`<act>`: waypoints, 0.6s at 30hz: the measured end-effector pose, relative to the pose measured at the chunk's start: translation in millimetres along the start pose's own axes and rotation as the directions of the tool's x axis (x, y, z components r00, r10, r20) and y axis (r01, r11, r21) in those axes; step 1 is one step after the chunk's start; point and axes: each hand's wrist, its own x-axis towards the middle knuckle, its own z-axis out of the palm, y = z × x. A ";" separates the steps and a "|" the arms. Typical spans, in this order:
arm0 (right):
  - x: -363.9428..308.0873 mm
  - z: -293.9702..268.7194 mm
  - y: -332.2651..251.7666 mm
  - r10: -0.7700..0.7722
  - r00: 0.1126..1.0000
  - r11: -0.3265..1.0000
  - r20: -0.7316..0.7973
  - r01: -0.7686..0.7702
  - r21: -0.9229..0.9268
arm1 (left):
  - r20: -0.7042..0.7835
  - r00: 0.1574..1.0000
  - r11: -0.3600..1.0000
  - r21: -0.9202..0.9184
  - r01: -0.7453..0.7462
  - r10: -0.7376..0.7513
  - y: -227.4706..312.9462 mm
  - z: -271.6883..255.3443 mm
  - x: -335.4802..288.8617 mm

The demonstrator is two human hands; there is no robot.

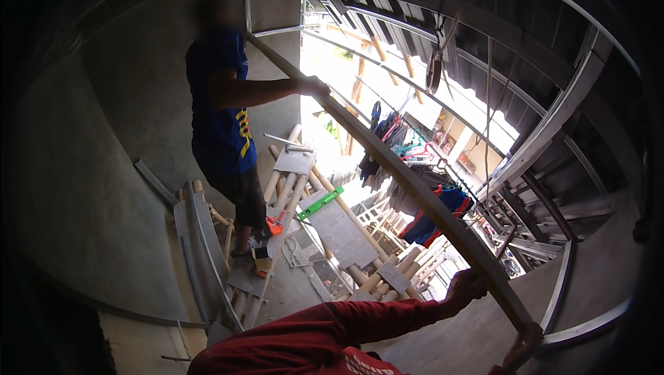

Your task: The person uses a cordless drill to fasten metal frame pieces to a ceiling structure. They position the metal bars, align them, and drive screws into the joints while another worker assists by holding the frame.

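Note:
A long straight metal beam [422,195] runs slantwise from the upper left to the lower right. My left hand [465,290], at the end of a red sleeve, is closed against its lower side near the near end. Around that near end my right hand [523,347] is gripping the beam, close to a pale metal frame bar [588,330]. Farther along, a co-worker in a blue shirt [220,98] stands on the left with one arm stretched out, and that person's hand [315,86] holds the beam too.
Below are bamboo poles [373,281] and boards [339,230], with a green spirit level [320,203] and an orange-red tool [275,223]. Clothes on hangers [422,167] hang beyond the beam. Metal roof framing [553,133] and a dangling rope [490,98] occupy the right. Grey walls [104,147] stand left.

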 end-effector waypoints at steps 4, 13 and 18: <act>6.6 -5.3 -11.0 -0.052 0.999 0.999 -0.012 0.052 -0.003 | 0.001 1.000 1.000 0.000 -0.001 0.001 -0.9 -0.4 -0.2; 16.7 -14.7 -36.7 -0.092 0.994 0.995 -0.057 0.090 -0.035 | 0.024 0.998 0.998 -0.046 -0.052 0.053 2.0 -0.9 -3.1; 17.0 -14.7 -38.4 -0.087 0.995 0.994 -0.052 0.083 -0.068 | 0.031 0.999 0.999 0.015 -0.044 0.043 0.7 -1.7 -1.2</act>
